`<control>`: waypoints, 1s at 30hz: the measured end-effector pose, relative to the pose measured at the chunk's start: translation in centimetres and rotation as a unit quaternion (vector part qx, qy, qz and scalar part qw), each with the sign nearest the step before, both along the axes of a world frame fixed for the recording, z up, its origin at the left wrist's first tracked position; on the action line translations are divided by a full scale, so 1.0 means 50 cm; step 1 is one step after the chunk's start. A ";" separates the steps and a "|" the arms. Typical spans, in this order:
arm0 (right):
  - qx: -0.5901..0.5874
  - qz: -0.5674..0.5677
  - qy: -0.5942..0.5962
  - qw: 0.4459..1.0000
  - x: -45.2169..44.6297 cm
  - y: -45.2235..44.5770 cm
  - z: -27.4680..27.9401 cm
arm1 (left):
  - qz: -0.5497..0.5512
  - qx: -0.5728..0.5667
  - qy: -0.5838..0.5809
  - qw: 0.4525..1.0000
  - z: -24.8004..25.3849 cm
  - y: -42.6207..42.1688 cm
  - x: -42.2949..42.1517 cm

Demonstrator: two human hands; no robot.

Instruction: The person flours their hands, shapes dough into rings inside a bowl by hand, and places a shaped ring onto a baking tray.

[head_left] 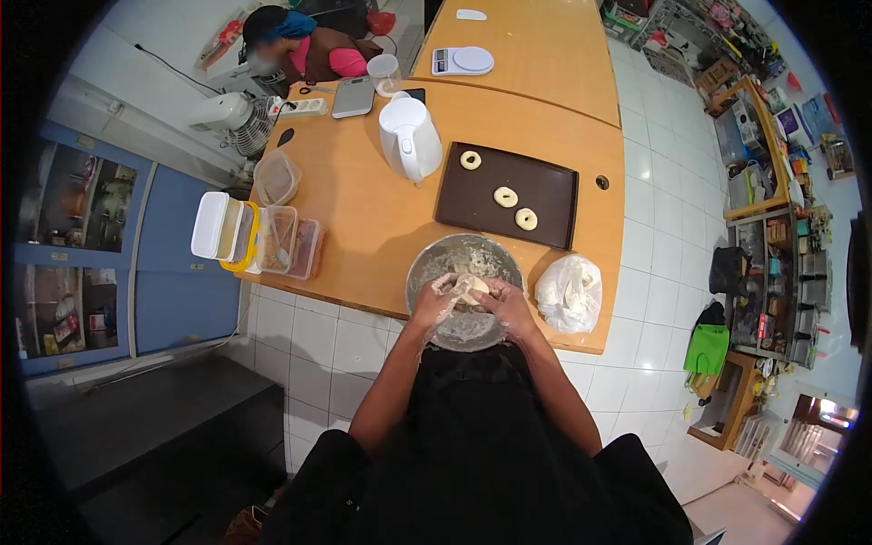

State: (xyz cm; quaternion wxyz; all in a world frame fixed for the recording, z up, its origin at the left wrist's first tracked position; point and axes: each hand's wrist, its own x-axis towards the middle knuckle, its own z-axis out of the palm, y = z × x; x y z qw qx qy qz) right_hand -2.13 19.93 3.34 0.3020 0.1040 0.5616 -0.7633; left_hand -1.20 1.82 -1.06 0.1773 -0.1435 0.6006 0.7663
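Both of my hands work over a metal bowl (468, 338) at the table's front edge, its inside smeared with flour and dough. Between them is a pale lump of dough (471, 289). My left hand (439, 302), coated with flour, is closed on its left side. From the right, the fingers of my right hand (507, 307) grip the same lump. Beyond the bowl lies a dark baking tray (481, 204) bearing three dough rings (506, 197). Right of the bowl sits a white plastic bag (569, 295) with pale contents I cannot make out.
A white electric kettle (409, 141) stands behind the bowl. Plastic containers (279, 238) crowd the table's left edge. Farther back are a grey scale (353, 97), a white scale (463, 61) and a clear jar (385, 74). Another person (313, 50) is at the far left.
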 end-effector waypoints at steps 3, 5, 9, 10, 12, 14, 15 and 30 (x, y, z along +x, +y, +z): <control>0.013 0.022 0.028 0.999 0.005 -0.001 -0.012 | -0.024 -0.083 0.048 0.995 0.014 -0.010 -0.005; 0.017 0.026 0.024 0.999 0.006 0.002 -0.010 | -0.027 -0.117 0.073 0.990 0.023 -0.006 -0.004; 0.015 0.028 0.009 0.999 -0.003 -0.004 -0.024 | -0.068 -0.109 0.026 0.991 0.034 -0.014 -0.010; 0.020 0.026 0.015 0.999 0.000 -0.003 -0.033 | -0.048 -0.077 0.025 0.996 0.045 -0.009 -0.009; -0.004 -0.020 -0.024 0.999 0.004 -0.006 -0.040 | -0.006 -0.015 0.023 1.000 0.073 0.004 -0.006; -0.028 -0.062 -0.033 0.997 0.003 -0.019 -0.036 | -0.021 -0.016 0.015 1.000 0.078 0.009 -0.002; -0.039 -0.084 -0.025 0.995 0.006 -0.025 -0.031 | -0.029 -0.015 0.010 0.999 0.078 0.010 0.000; 0.019 -0.095 0.011 0.995 0.008 -0.016 -0.015 | -0.076 -0.016 0.005 0.997 0.056 -0.012 -0.010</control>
